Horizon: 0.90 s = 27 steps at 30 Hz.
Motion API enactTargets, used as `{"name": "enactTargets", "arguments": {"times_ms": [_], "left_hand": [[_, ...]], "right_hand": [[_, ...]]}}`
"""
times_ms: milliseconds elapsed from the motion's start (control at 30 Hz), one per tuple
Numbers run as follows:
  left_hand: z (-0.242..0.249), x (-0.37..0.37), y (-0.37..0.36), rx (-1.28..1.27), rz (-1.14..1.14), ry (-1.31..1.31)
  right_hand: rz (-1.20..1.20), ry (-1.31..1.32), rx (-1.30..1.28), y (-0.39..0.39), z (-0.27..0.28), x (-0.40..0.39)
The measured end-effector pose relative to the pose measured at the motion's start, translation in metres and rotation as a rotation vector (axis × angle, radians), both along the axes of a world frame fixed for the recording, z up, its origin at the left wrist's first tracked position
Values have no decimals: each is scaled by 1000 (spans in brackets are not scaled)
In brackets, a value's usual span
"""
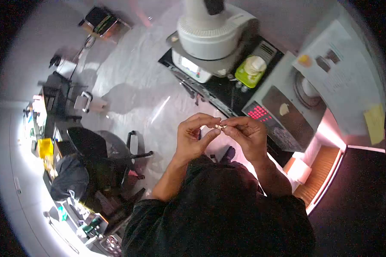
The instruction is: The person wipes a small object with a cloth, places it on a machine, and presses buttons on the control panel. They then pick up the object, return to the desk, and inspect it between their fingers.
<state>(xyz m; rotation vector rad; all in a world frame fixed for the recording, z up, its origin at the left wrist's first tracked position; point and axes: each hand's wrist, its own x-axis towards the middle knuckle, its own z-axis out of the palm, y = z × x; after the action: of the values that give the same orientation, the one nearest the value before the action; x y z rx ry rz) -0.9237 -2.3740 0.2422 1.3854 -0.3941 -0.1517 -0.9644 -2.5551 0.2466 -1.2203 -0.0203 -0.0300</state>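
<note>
Both hands are raised in front of my chest, fingertips almost touching. Between them is a small pale piece point(220, 127), too small to make out well. My left hand point(194, 136) pinches its left side with thumb and fingers. From the right, my right hand point(248, 134) pinches the same piece. Beyond the hands stands a black-topped cabinet point(218, 92) bearing a large white machine point(208, 40) and a green tray point(249, 78) with white items in it.
A unit with red lit digits point(259, 113) stands right of my hands. Papers point(347, 73) hang at the upper right. An office chair point(88, 145) is at the left, beside a cluttered, brightly lit bench. A box point(105, 25) sits on the floor, far upper left.
</note>
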Motion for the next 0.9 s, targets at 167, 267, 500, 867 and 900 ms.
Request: {"name": "enactTargets", "arguments": {"times_ms": [167,267,500,867,900], "left_hand": [[-6,22,76,-24,113,54],[-7,47,130,-86,154,138],[1,120,269,-94,218,248],[-1,195,420,-255,436,240],[-3,203,432,-263,462,239]], "right_hand": [[113,-42,-46,70,1,47],[180,-10,-53,123,0,81],[275,-38,-36,259,-1,174],[595,120,78,419,-9,309],[621,124,68,432,-11,321]]}}
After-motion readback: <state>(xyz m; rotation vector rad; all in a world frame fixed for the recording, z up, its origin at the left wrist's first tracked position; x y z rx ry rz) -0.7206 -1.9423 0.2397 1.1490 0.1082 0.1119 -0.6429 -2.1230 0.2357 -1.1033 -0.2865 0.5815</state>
